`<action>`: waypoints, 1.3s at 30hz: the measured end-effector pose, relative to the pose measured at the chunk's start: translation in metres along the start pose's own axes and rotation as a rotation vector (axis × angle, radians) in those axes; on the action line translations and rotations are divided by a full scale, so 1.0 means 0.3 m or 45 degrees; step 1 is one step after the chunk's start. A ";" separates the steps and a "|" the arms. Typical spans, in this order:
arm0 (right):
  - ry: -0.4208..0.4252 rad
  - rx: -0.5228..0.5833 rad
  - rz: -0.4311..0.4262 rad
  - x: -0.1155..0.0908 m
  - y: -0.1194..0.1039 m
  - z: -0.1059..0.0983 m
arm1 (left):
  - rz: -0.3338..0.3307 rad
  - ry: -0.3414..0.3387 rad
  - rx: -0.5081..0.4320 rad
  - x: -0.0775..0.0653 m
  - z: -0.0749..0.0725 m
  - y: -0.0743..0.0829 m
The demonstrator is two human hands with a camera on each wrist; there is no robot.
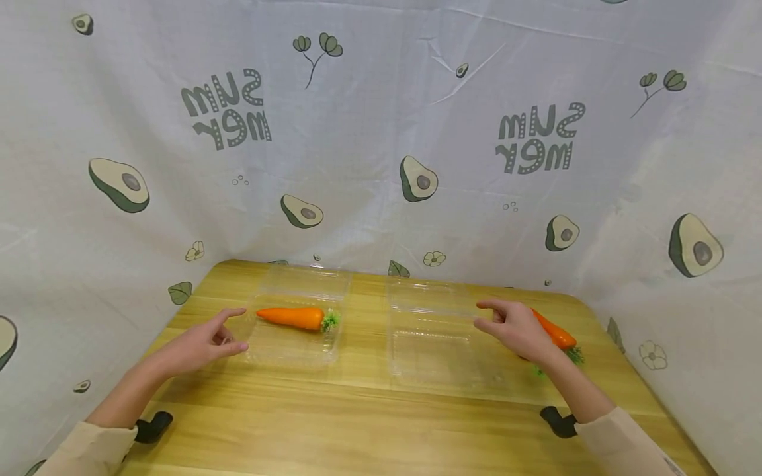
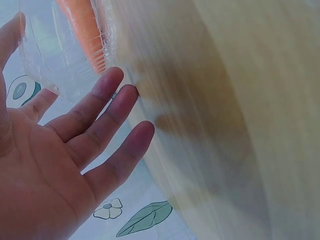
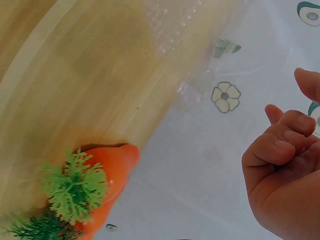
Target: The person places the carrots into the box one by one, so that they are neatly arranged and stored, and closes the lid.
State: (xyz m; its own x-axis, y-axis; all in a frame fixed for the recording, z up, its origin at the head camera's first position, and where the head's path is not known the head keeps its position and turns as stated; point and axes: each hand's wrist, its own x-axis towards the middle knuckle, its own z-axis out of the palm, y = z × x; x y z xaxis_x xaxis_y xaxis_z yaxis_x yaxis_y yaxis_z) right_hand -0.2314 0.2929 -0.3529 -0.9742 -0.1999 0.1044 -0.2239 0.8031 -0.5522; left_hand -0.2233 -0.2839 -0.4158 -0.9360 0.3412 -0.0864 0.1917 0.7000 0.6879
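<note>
An orange carrot (image 1: 292, 318) with a frilly green top lies across the left clear plastic box (image 1: 292, 357), its tip pointing left. My left hand (image 1: 205, 340) is at that box's left side, thumb and index finger spread and nothing held. In the left wrist view its other fingers are loosely extended. To the right, my right hand (image 1: 518, 327) hovers by the right side of a second clear plastic box (image 1: 428, 380), whose lid is folded back. Its index finger points left while the others curl loosely around nothing. Beyond this hand lie orange carrots (image 1: 553, 330), partly hidden by it.
Both boxes stand on a wooden table (image 1: 333, 423), with their lids toward the back. A pale curtain (image 1: 357, 132) printed with avocados surrounds the back and sides. In the right wrist view, one light green carrot top (image 3: 75, 185) and one darker top (image 3: 42, 227) show.
</note>
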 end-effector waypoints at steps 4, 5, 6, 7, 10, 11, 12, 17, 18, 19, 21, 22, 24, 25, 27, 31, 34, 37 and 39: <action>0.027 -0.004 0.026 -0.013 0.020 -0.004 | 0.007 0.005 0.004 0.002 0.002 -0.003; 0.035 -0.011 0.034 -0.016 0.025 -0.005 | 0.010 0.006 0.005 0.002 0.003 -0.003; 0.042 -0.013 0.044 -0.020 0.030 -0.005 | 0.012 0.007 0.006 0.002 0.003 -0.005; 0.047 -0.008 0.057 -0.023 0.035 -0.006 | 0.013 0.009 0.007 0.002 0.003 -0.006; 0.055 0.011 0.104 -0.034 0.050 -0.008 | 0.014 0.011 0.006 0.002 0.004 -0.009; 0.057 0.027 0.123 -0.038 0.056 -0.009 | 0.015 0.010 0.006 0.002 0.004 -0.009; 0.061 0.047 0.142 -0.042 0.061 -0.010 | 0.016 0.010 0.005 0.002 0.004 -0.010; 0.079 0.100 0.205 -0.060 0.099 -0.010 | 0.018 0.006 -0.006 0.001 0.004 -0.011; 0.083 0.102 0.214 -0.064 0.107 -0.010 | 0.019 0.006 -0.005 0.002 0.004 -0.012; 0.085 0.106 0.220 -0.066 0.116 -0.010 | 0.018 0.007 -0.003 0.002 0.004 -0.013; 0.090 0.118 0.232 -0.072 0.133 -0.010 | 0.016 0.009 0.003 0.002 0.005 -0.014; 0.092 0.124 0.242 -0.074 0.141 -0.010 | 0.014 0.008 0.005 0.001 0.005 -0.014; 0.096 0.127 0.260 -0.078 0.156 -0.010 | 0.014 0.007 0.010 0.000 0.006 -0.014; 0.096 0.130 0.267 -0.081 0.163 -0.009 | 0.012 0.006 0.009 0.000 0.007 -0.014; 0.098 0.125 0.289 -0.085 0.177 -0.008 | 0.008 0.003 0.010 -0.001 0.007 -0.012; 0.106 0.085 0.330 -0.091 0.199 -0.009 | 0.007 0.005 0.012 -0.003 0.007 -0.008; 0.110 0.039 0.353 -0.093 0.213 -0.012 | 0.010 0.007 0.013 -0.005 0.006 -0.005; 0.109 -0.016 0.355 -0.095 0.221 -0.014 | 0.014 0.006 0.011 -0.006 0.005 -0.003; 0.105 -0.034 0.358 -0.094 0.225 -0.014 | 0.016 0.003 0.011 -0.009 0.005 -0.003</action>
State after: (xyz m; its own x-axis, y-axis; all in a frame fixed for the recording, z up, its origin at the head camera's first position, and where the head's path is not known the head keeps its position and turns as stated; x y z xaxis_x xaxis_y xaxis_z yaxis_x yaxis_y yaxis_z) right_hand -0.2190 0.3550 -0.3897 -0.9968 0.0784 0.0178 0.0559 0.8352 -0.5471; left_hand -0.2205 -0.2845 -0.4174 -0.9340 0.3490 -0.0761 0.2062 0.7007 0.6830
